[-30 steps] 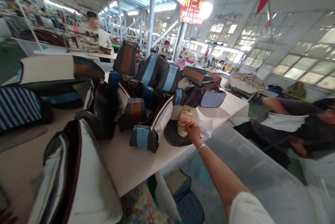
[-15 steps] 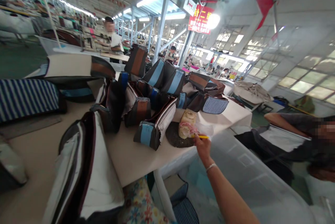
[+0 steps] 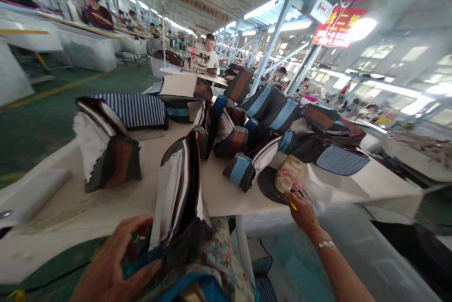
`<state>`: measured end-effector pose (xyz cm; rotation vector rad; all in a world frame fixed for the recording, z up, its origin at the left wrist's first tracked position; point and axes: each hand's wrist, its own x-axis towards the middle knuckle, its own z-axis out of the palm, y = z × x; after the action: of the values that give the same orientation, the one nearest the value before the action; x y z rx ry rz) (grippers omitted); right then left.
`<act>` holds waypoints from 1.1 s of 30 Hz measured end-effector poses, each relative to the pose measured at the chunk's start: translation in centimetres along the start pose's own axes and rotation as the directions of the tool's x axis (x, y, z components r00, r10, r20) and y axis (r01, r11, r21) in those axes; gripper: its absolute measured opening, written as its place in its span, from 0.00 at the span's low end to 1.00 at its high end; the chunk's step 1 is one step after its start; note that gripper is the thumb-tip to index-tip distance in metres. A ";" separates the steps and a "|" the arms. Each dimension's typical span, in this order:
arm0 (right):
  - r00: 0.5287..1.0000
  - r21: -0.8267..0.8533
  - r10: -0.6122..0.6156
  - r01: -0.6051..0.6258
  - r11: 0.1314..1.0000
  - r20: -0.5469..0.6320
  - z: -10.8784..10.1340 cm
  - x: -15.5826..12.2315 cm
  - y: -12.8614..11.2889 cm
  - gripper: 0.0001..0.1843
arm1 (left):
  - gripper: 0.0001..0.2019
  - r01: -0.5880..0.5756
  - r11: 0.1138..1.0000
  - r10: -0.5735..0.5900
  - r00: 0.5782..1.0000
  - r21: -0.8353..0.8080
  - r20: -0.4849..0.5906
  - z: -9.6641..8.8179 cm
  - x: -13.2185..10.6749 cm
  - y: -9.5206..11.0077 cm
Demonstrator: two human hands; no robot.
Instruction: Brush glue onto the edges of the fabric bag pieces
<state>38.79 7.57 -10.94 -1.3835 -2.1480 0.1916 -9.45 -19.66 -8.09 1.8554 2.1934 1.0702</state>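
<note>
- While the right grip (image 3: 302, 209) is clenched on a yellow tool (image 3: 293, 204), it sits just beside a pale container (image 3: 290, 169) on a dark round pad (image 3: 269, 187).
- Left grip (image 3: 115, 262): fingers spread around the near end of a white-lined bag (image 3: 173, 194), can't tell if clamped.
- Bag overhangs desk (image 3: 226, 201) edge, flowered cloth (image 3: 231, 248) just beside.
- Blue-striped bag (image 3: 240, 170) left of pad.
- Translucent bin (image 3: 353, 238) below desk edge, right.

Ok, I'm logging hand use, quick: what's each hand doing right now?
Left hand: open, fingers and thumb spread beside the nearest bag; contact can't be told.
Right hand: closed, holding a yellow tool.
</note>
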 end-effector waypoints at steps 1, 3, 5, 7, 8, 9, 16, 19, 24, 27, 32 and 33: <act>1.000 -0.005 -0.008 0.008 1.000 0.008 -0.4 -0.4 0.0 0.13 | 0.27 0.007 0.999 -0.005 0.999 -0.048 0.035 -0.1 -0.5 0.2; 1.000 -0.027 -0.014 0.013 1.000 -0.023 -1.3 -0.7 -0.6 0.15 | 0.22 -0.003 0.989 0.011 0.998 -0.150 0.056 0.0 -1.3 0.9; 0.991 0.002 0.041 -0.042 0.999 -0.124 -2.6 -0.6 -2.3 0.18 | 0.19 -0.078 0.977 0.074 0.997 -0.201 -0.025 0.6 -2.0 1.5; 0.951 0.159 0.188 -0.152 0.976 -0.245 -4.1 -0.1 -5.4 0.21 | 0.22 -0.187 0.966 0.162 0.976 -0.181 -0.144 1.5 -2.3 2.1; 0.915 0.292 0.285 -0.201 0.935 -0.284 -4.8 0.3 -7.4 0.22 | 0.24 -0.222 0.963 0.191 0.961 -0.149 -0.197 2.1 -2.2 2.4; 0.877 0.429 0.371 -0.220 0.876 -0.307 -5.5 0.7 -9.7 0.22 | 0.26 -0.241 0.963 0.207 0.948 -0.123 -0.241 2.6 -1.9 2.7; 0.910 0.936 0.394 -0.018 0.352 -0.130 -8.3 2.7 -25.9 0.15 | 0.06 -0.182 0.940 0.131 0.974 -0.290 -0.187 1.7 3.9 5.3; 0.968 0.955 0.220 0.056 0.290 -0.124 -8.4 3.2 -30.4 0.11 | 0.08 -0.114 0.909 0.097 0.993 -0.401 -0.061 -0.3 6.1 6.4; 0.996 0.973 0.034 0.071 0.219 -0.081 -5.8 4.5 -35.4 0.10 | 0.08 -0.082 0.894 0.047 0.995 -0.440 -0.090 -1.4 7.7 7.7; 0.999 0.962 -0.017 0.045 0.271 -0.042 -3.7 5.4 -36.7 0.12 | 0.09 -0.126 0.908 0.050 0.980 -0.400 -0.195 -1.1 8.0 8.0; 0.991 0.801 0.011 0.099 0.590 -0.131 -3.0 6.8 -36.2 0.15 | 0.07 -0.183 0.905 0.080 0.959 -0.383 -0.271 -1.5 8.4 8.0; 0.985 0.773 0.021 0.121 0.623 -0.170 -3.3 6.9 -36.0 0.14 | 0.07 -0.185 0.906 0.082 0.959 -0.382 -0.270 -1.7 8.5 8.0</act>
<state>10.01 -3.39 9.25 -0.7676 -1.6129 0.8581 -5.78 -12.66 0.62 1.7785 1.7785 1.7164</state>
